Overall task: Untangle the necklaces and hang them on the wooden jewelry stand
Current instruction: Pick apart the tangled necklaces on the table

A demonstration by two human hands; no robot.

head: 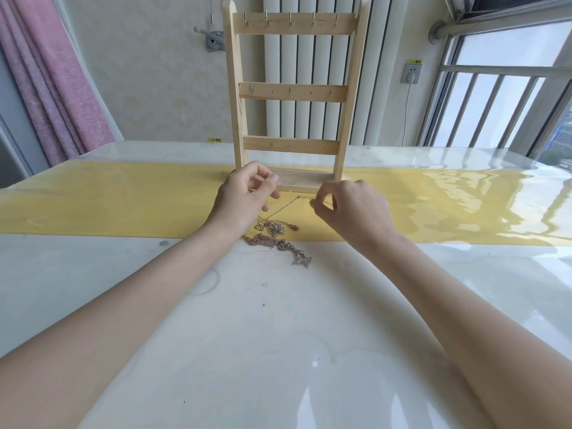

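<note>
My left hand [244,193] and right hand [346,202] each pinch end of one thin gold chain [283,209], fingertips clamped, strand taut between, just before tall pale wooden ladder-shaped jewelry stand [294,97]. Tangled heap of silver-gold necklaces [278,239] lies on glossy white table [278,335] below hands. Untangling step, I judge; hooks all bare. Next: draw strand free gently, lift to hook.

head cam | worn, looks forward and down | close over table [278,335] | single view

Bare forearms, no sleeves, unadorned hands [244,193].
</note>
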